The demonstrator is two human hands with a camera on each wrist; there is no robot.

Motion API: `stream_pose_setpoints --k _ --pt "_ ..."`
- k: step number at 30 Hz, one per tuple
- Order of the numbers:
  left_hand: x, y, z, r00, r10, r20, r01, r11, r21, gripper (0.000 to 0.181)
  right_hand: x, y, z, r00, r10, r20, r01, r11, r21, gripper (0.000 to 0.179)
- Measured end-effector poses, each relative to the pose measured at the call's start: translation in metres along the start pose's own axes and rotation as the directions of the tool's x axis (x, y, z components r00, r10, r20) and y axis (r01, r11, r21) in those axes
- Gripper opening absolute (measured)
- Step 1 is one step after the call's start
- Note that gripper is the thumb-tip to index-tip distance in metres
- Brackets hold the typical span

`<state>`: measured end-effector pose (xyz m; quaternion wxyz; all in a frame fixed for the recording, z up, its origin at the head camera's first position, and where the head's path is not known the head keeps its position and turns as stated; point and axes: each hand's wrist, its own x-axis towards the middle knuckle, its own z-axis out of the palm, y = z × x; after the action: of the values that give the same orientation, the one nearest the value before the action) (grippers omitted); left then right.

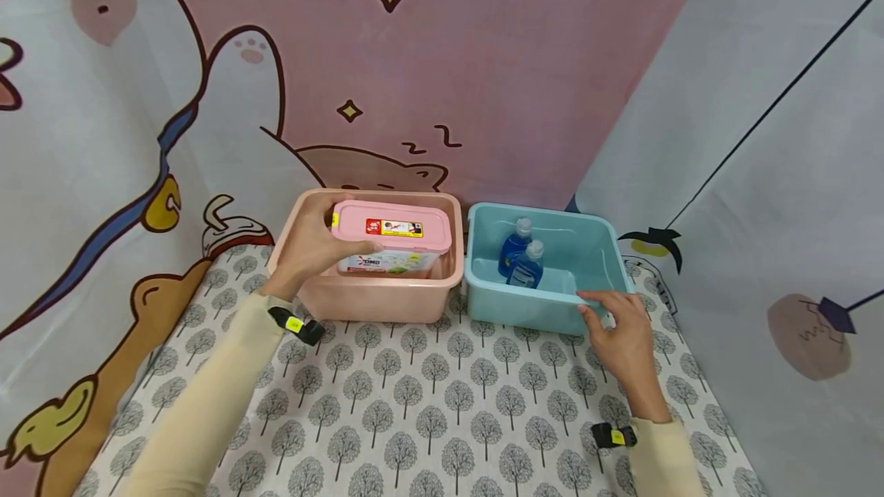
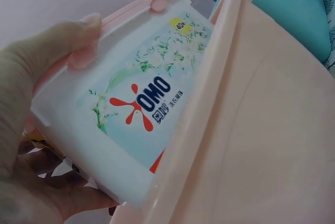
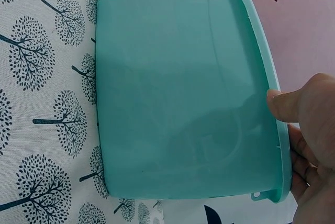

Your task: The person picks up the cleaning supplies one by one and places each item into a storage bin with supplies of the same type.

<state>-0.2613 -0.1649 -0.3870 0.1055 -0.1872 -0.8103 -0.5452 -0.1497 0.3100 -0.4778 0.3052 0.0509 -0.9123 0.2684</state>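
My left hand (image 1: pixel 309 242) grips one end of a white box of laundry capsules (image 2: pixel 141 93) with a pink lid (image 1: pixel 394 225) and OMO lettering. The box is partly inside the pink bin (image 1: pixel 380 299), its lid near rim height; its underside is hidden. In the left wrist view the thumb lies along the lid edge and the fingers go round the far side. My right hand (image 1: pixel 621 328) pinches the front rim of the teal bin (image 3: pixel 183 93), thumb outside and fingers over the edge. Two blue bottles (image 1: pixel 526 267) with pale caps stand in the teal bin's left part.
Both bins stand side by side at the back of a table covered with a tree-print cloth (image 1: pixel 428 420). Behind them hangs a pink cartoon curtain (image 1: pixel 518 83), with pale curtain panels (image 1: pixel 773 175) at the sides. The bins' neighbouring walls are close together.
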Motion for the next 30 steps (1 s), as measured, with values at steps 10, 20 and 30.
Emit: stream_pose_setpoints --k 10,20,30 --pt "0.0 0.0 0.008 0.973 -0.217 0.075 0.219 0.975 -0.03 0.086 0.001 -0.001 0.001 1.0 0.006 -0.003 -0.007 1.0 -0.003 0.023" --pt "0.001 0.006 0.001 0.971 -0.202 0.127 0.213 0.974 -0.077 0.084 0.0 -0.001 -0.001 1.0 0.016 0.006 -0.016 1.0 0.001 0.023" --pt "-0.003 0.004 -0.006 0.987 -0.14 0.073 0.137 0.99 0.04 0.086 0.0 0.0 -0.004 1.0 0.0 0.019 0.0 1.0 -0.006 0.024"
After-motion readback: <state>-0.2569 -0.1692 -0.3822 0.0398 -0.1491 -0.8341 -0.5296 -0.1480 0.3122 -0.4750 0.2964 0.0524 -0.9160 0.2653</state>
